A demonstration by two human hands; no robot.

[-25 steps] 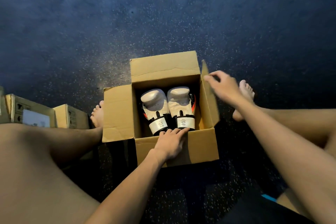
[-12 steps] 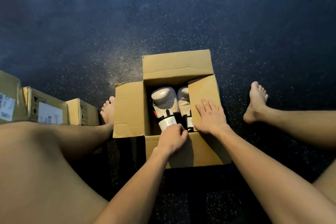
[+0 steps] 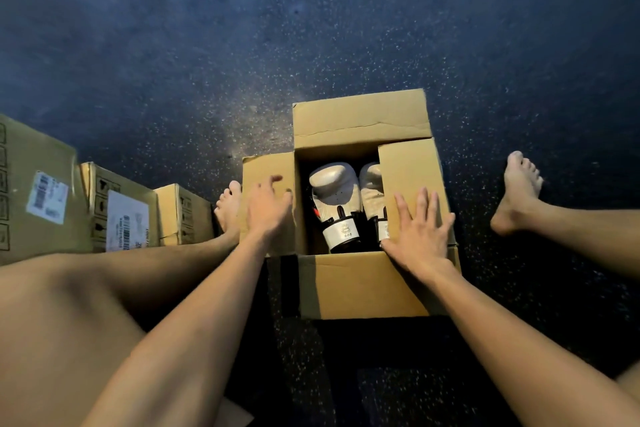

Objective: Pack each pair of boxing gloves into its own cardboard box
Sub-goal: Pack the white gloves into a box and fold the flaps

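- A pair of white padded boxing gloves with black-and-white cuffs (image 3: 341, 206) lies side by side inside an open brown cardboard box (image 3: 367, 284) just right of the frame's centre, cuffs toward the lower edge of the frame; the right-hand glove is half hidden.
- The box's right flap (image 3: 408, 166) is folded down over the opening and covers part of that glove.
- The right hand (image 3: 420, 234) lies flat on this flap, fingers spread wide and palm down, gripping nothing; its heel sits at the box's near rim.
- The left flap (image 3: 266, 166) stands out to the left of the opening. The left hand (image 3: 268, 206) is over it, fingers loosely spread and slightly blurred; I cannot tell whether it touches the cardboard, and it holds nothing.
- The far flap (image 3: 360, 118) is folded back toward the top of the frame.
- Bare legs stretch along both sides of the box, one bare foot (image 3: 228, 206) just beside the left flap, the other foot (image 3: 519, 191) at the right, apart from the box.
- At the left edge stands a row of three closed brown cardboard cartons with white labels (image 3: 121, 215).
- Everything rests on a dark speckled floor (image 3: 311, 28).
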